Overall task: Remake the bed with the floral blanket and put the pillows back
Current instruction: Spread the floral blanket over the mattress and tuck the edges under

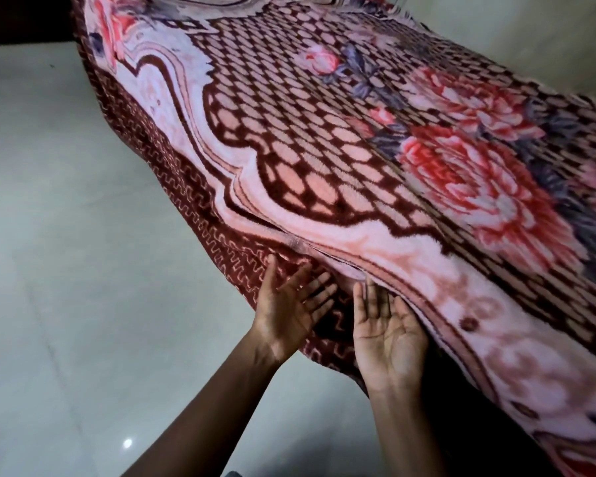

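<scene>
The floral blanket [358, 142], pink and dark red with large roses and a lattice pattern, lies spread over the bed from the top of the view to the right edge. Its dark red zigzag border [186, 215] hangs over the bed's near side. My left hand [291, 308] is palm up with straight fingers under that hanging border. My right hand [387, 330], also palm up and flat, sits beside it under the pink edge of the blanket. Neither hand grips the cloth. No pillows are in view.
A pale glossy tiled floor [66, 270] fills the left and bottom of the view. A light wall [530, 36] rises behind the bed at the top right. A dark strip [21, 18] runs along the top left.
</scene>
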{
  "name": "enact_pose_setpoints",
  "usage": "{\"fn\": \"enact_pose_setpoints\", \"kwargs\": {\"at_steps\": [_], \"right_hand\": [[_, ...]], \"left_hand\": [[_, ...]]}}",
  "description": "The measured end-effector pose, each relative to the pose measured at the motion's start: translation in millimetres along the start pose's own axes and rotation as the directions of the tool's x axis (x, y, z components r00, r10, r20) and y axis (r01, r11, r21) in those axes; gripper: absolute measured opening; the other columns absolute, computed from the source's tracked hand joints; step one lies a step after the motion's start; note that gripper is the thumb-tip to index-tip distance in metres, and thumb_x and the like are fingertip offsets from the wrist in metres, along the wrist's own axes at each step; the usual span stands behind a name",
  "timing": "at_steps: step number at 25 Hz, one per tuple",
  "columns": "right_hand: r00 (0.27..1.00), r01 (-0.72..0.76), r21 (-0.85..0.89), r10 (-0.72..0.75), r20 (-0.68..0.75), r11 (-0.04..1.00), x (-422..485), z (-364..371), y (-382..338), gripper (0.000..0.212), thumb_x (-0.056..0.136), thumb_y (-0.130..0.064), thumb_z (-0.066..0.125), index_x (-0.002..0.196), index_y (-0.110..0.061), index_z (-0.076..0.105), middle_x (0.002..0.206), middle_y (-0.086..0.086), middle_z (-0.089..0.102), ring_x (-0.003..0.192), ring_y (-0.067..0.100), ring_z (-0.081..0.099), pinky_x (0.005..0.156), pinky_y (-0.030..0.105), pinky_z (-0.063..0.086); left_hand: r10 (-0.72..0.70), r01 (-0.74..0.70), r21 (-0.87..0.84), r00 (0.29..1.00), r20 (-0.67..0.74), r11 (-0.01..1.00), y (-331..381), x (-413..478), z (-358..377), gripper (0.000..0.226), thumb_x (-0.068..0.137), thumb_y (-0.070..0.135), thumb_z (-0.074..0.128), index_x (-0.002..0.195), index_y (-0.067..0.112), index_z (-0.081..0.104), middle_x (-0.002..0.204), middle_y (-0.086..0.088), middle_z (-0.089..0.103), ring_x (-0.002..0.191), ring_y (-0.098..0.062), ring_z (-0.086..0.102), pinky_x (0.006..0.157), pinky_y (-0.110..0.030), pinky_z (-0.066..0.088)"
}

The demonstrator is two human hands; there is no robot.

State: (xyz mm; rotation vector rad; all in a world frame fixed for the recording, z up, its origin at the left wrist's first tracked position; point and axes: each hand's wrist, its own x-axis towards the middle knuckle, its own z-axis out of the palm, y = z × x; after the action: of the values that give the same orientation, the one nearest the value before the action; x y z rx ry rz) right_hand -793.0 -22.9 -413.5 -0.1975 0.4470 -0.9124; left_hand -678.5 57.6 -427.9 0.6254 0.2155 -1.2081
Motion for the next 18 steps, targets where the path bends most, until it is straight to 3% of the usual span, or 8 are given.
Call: {"fn": "enact_pose_setpoints", "kwargs": {"at_steps": [4,6,8,9,11,13,15,18], "right_hand": [[0.999,-0.053,0.001,0.053,-0.003,0.999,-2.6,-0.1,2.1,0.065,0.026,-0.008,0.092,0.087,-0.002,0.072,0.099,0.012,0.070,0.095,0.023,0.069,0.080,0.040,0.057],[0.990,-0.107,-0.075,0.100,-0.097,0.991,-12.6,-4.3,7.4,0.057,0.051,-0.006,0.083,0.104,-0.003,0.065,0.101,0.010,0.069,0.087,0.019,0.071,0.074,0.033,0.059],[0.955,-0.211,-0.237,0.148,-0.258,0.948,-33.7,-13.5,23.0,0.035,0.084,-0.009,0.057,0.119,-0.007,0.059,0.103,0.007,0.067,0.075,0.012,0.069,0.067,0.024,0.058],[0.924,-0.296,-0.298,0.193,-0.330,0.907,-46.8,-23.6,35.6,0.031,0.090,-0.012,0.052,0.120,-0.007,0.059,0.102,0.008,0.067,0.074,0.011,0.067,0.064,0.022,0.057],[0.836,-0.463,-0.352,0.269,-0.479,0.813,-66.3,-52.5,60.3,0.036,0.089,-0.016,0.059,0.122,-0.003,0.058,0.105,0.012,0.066,0.079,0.014,0.064,0.063,0.022,0.057],[0.796,-0.518,-0.396,0.259,-0.547,0.758,-68.2,-80.2,75.8,0.052,0.085,-0.015,0.064,0.134,-0.007,0.046,0.122,0.013,0.059,0.099,0.019,0.060,0.072,0.028,0.057],[0.825,-0.468,-0.461,0.186,-0.534,0.754,-53.0,-92.1,81.9,0.073,0.081,-0.015,0.069,0.142,-0.018,0.029,0.137,0.008,0.046,0.116,0.018,0.051,0.089,0.036,0.052],[0.919,-0.350,-0.583,0.148,-0.365,0.734,-25.3,-75.7,92.4,0.082,0.068,-0.030,0.075,0.138,-0.027,0.032,0.143,-0.004,0.041,0.121,0.009,0.046,0.104,0.040,0.041]], "left_hand": [[0.116,-0.084,0.116,0.947,-0.301,0.990,-3.3,7.4,-28.2,0.020,0.095,0.027,0.046,0.080,0.019,0.056,0.072,0.004,0.051,0.067,-0.011,0.051,0.070,-0.025,0.045],[0.037,-0.009,0.074,0.915,-0.401,0.997,-6.7,3.0,-51.1,0.019,0.093,0.026,0.050,0.075,0.021,0.053,0.071,0.005,0.052,0.066,-0.010,0.051,0.067,-0.025,0.044],[-0.015,0.046,0.060,0.899,-0.438,0.997,-11.9,-0.4,-65.9,0.017,0.092,0.026,0.049,0.078,0.020,0.055,0.075,0.005,0.055,0.071,-0.012,0.054,0.067,-0.025,0.045],[-0.024,0.059,0.065,0.896,-0.443,0.996,-14.1,-1.7,-71.2,0.017,0.093,0.026,0.048,0.079,0.019,0.056,0.076,0.004,0.056,0.073,-0.013,0.056,0.068,-0.026,0.046],[-0.020,0.077,0.113,0.897,-0.442,0.991,-14.1,-4.2,-80.4,0.019,0.094,0.024,0.046,0.083,0.017,0.059,0.078,0.003,0.058,0.076,-0.015,0.058,0.070,-0.027,0.047],[0.007,0.084,0.186,0.897,-0.442,0.979,-10.1,-9.5,-91.5,0.018,0.094,0.022,0.047,0.088,0.015,0.062,0.083,0.000,0.060,0.079,-0.017,0.060,0.072,-0.028,0.049],[0.029,0.102,0.259,0.889,-0.456,0.960,-7.3,-18.0,-106.8,0.017,0.094,0.020,0.047,0.093,0.014,0.063,0.089,-0.002,0.061,0.083,-0.019,0.062,0.074,-0.030,0.050],[0.017,0.137,0.283,0.876,-0.482,0.949,-7.0,-37.3,-130.1,0.017,0.095,0.019,0.047,0.096,0.014,0.062,0.093,-0.003,0.062,0.086,-0.021,0.061,0.079,-0.032,0.049]]}}
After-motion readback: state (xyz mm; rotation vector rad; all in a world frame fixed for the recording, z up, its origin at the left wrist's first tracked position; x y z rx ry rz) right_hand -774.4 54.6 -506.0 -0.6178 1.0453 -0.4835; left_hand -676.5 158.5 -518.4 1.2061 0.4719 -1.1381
